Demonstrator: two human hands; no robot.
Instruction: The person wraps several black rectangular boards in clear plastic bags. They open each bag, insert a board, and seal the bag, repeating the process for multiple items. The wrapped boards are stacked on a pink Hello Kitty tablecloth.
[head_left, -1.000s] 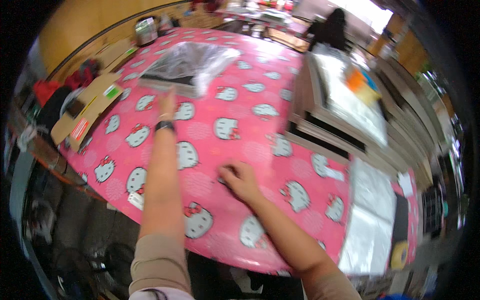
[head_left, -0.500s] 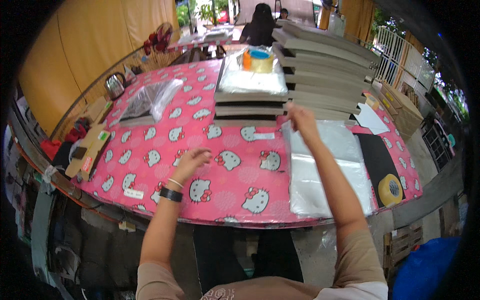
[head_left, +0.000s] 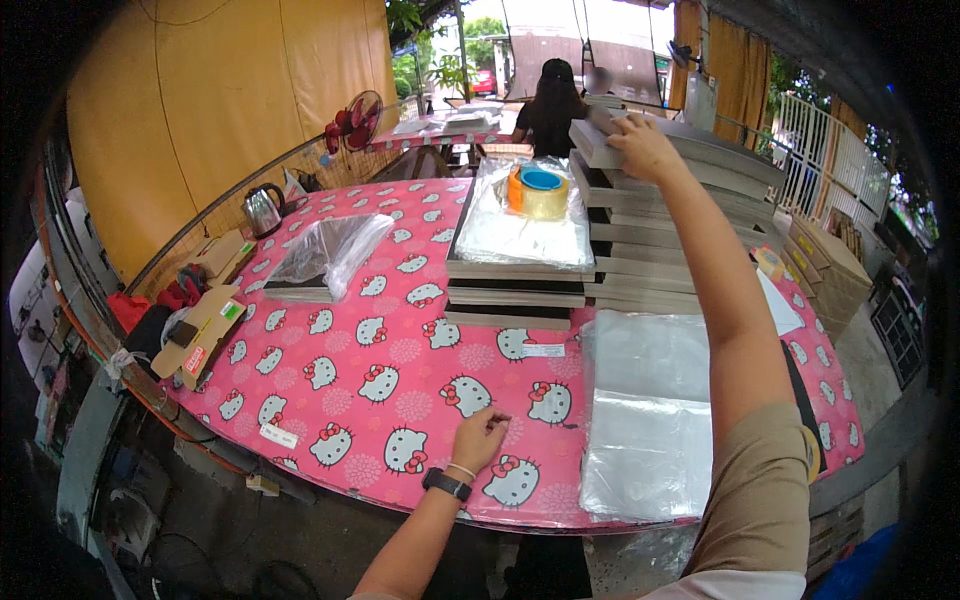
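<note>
My right hand (head_left: pixel 645 150) reaches far over the table to a tall pile of grey-edged boards (head_left: pixel 670 200). Its bent fingers close on the near left corner of the top board bundle (head_left: pixel 700 140); the undersides of the fingers are hidden. My left hand (head_left: pixel 480 440), with a dark watch on the wrist, hovers low by the table's front edge. Its fingers are loosely curled and apart, with nothing between them. Clear plastic sleeves (head_left: pixel 645 420) lie flat beneath my right arm. A shorter stack of boards (head_left: pixel 515 300) stands left of the pile, topped by plastic and tape rolls (head_left: pixel 545 197).
The pink patterned table (head_left: pixel 330 400) holds a plastic-wrapped board (head_left: pixel 320 260) at left, cut cardboard (head_left: pixel 205 330) and a metal kettle (head_left: pixel 263 210). A yellow tape roll (head_left: pixel 811 455) is partly hidden behind my right sleeve. Beyond the table, a person (head_left: pixel 553 110) sits near a red fan (head_left: pixel 355 125).
My right hand has moved up and away onto the top of the tall pile. My left hand has shifted right and nearer the table's front edge. The view has tilted upward.
</note>
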